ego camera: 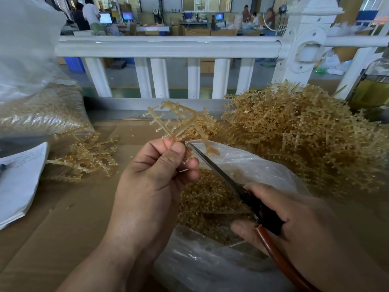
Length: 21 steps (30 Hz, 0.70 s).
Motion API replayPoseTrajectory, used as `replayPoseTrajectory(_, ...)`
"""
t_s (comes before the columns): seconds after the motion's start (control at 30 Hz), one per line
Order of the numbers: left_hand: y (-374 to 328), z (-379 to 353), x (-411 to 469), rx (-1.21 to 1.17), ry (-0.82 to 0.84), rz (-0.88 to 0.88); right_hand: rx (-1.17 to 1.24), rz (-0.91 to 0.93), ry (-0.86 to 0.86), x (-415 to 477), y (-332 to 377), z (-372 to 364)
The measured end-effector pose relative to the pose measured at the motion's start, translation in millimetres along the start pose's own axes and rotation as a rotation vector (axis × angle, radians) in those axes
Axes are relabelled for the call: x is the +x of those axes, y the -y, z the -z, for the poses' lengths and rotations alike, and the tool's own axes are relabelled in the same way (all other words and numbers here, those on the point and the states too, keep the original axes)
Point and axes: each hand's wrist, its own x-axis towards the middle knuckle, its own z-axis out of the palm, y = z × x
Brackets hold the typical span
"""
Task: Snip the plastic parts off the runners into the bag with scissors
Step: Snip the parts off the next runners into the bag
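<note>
My left hand [153, 175] pinches an amber plastic runner [181, 121] by its stem and holds it tilted above the open clear bag [263, 165]. Small amber parts still line the runner's branches. My right hand [294, 224] grips the scissors [216, 168] by their black and brown handles. The blade tips reach up to the runner right beside my left fingertips. Inside the bag lies a heap of snipped amber parts [208, 199].
A big pile of runners [305, 133] fills the right of the cardboard-covered table [63, 218]. A smaller heap of runners [88, 157] lies at the left, beside white papers [19, 182] and a filled bag [40, 110]. A white railing [168, 46] runs behind; a bottle [374, 85] stands far right.
</note>
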Motion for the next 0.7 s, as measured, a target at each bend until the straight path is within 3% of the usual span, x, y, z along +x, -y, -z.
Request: replayPoseTrajectory(0.7, 0.7, -1.5, -0.9, 0.028, -0.001, -0.007, -0.101, -0.062, 0.030, 1.1, 2.9, 6.5)
